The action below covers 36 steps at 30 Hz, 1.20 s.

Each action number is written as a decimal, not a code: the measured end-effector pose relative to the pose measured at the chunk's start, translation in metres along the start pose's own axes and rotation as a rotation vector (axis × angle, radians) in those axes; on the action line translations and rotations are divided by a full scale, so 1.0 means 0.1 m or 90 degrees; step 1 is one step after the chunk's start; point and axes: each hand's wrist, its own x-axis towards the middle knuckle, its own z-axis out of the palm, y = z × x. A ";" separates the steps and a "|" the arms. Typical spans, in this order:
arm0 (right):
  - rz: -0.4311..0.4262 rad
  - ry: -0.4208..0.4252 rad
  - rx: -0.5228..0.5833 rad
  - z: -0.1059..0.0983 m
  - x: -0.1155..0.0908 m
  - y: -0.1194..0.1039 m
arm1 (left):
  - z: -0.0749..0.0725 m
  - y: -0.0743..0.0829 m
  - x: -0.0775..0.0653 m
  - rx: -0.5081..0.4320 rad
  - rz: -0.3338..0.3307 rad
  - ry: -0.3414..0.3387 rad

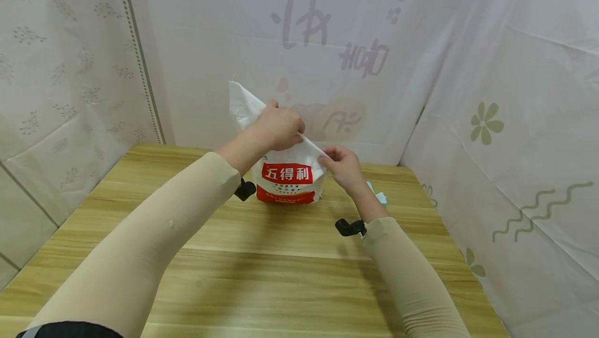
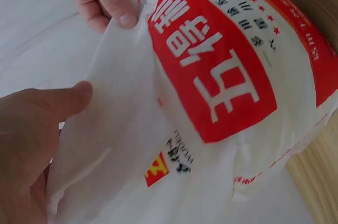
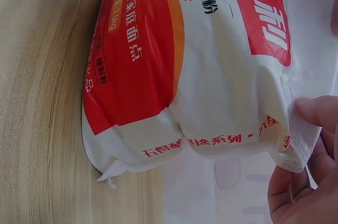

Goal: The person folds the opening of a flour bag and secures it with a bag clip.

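Note:
A white flour bag (image 1: 286,184) with red panels and Chinese lettering stands on the table towards its far side. Its top edge slants down from left to right. My left hand (image 1: 279,127) grips that edge near its middle, and in the left wrist view the thumb (image 2: 74,100) lies over the white plastic. At the lower right corner, my right hand (image 1: 344,169) pinches the bag between thumb and fingers, seen closely in the right wrist view, where the thumb (image 3: 317,110) presses the corner. Whether the top is cut or sealed, I cannot tell.
Behind the right wrist lies a small pale blue thing (image 1: 381,197), partly hidden. The wooden table (image 1: 262,281) runs up to a patterned white cloth (image 1: 210,41) at the back and sides. Black wrist cameras (image 1: 348,228) hang below both wrists.

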 end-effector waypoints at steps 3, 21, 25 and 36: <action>0.003 -0.001 -0.001 0.00 0.00 0.00 | 0.04 0.02 0.01 0.004 0.005 0.004; -0.003 0.003 -0.007 0.01 -0.03 -0.01 | 0.16 0.11 0.01 0.046 -0.010 0.015; 0.000 0.004 -0.008 0.01 -0.04 -0.03 | 0.20 0.13 0.01 0.054 -0.017 0.030; -0.004 0.001 -0.006 0.02 -0.03 -0.04 | 0.26 0.15 0.06 0.062 -0.027 0.037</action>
